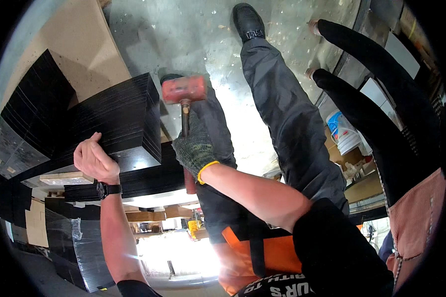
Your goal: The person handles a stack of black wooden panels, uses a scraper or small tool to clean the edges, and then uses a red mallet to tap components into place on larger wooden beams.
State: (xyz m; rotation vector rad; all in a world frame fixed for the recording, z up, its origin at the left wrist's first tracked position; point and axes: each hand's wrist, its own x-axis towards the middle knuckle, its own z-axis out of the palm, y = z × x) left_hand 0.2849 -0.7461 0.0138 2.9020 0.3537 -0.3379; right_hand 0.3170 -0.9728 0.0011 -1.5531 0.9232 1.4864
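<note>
A red-headed mallet (185,90) is gripped by its handle in the gloved right hand (195,146), whose fingers (186,148) are clenched around the shaft, the head standing just above them. The bare left hand (93,161) is laid on the edge of a stack of black panels (119,121), its fingers curled over that edge. A black wristwatch (109,189) is worn below the left hand.

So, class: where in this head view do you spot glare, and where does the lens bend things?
Head view: glare washes out the floor beside the mallet and the bright patch at the bottom; fisheye bends the black sheet stack; corners are dark.
</note>
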